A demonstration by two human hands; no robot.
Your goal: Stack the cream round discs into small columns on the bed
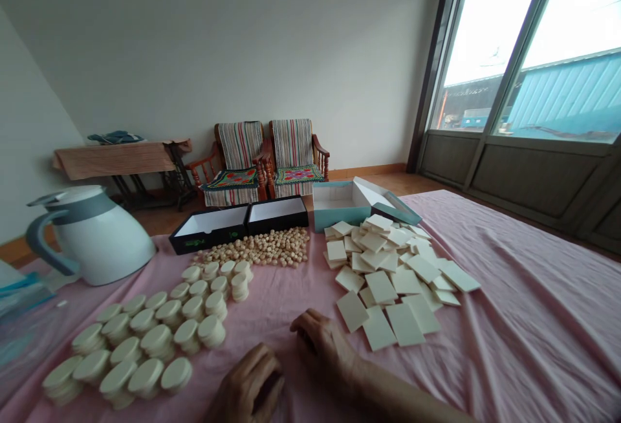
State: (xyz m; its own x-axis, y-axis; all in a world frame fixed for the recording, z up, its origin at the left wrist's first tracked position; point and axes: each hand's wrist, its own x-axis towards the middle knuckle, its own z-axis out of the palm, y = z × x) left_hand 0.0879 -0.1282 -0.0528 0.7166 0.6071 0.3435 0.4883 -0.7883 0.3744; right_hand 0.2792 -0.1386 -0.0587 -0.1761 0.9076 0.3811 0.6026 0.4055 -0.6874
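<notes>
My left hand rests on the pink cloth at the bottom middle, its fingers curled into a loose fist with nothing visible in them. Beside it, my right hand lies with bent fingers pressed together and tips down on the cloth; no object shows in it. Left of my left hand stand rows of short stacks of cream round discs. A loose heap of cream square tiles spreads just beyond and right of my right hand. Small wooden beads or cubes are piled behind the discs.
Behind the beads sit two black boxes with white insides. A pale blue box stands at the back with its lid leaning beside it. A white jug with a grey handle is at the left, near a plastic bag.
</notes>
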